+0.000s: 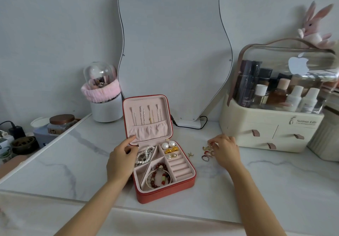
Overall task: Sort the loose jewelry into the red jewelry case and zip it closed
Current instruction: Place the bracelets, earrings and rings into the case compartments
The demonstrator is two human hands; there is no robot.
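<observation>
Light: soft, even daylight-like wash, bright but not harsh; its source lies outside the frame.
Shadows: faint and diffuse under the red jewelry case (165, 190) and both forearms on the bench (275, 190).
Glare: pale sheen on the clear lid of the cosmetics organiser (286, 67).
Distortion: wide-angle bowing bends the bench edge and stretches the corners.
Sharpness: centre fairly crisp; the loose rings (207, 153) look smeared, possibly compression; left-edge clutter soft.

glossy veined marble-look tabletop (256, 180), red grained leatherette jewelry case (165, 193) with matt pink velvety lining, shiny pearls (168, 145)
</observation>
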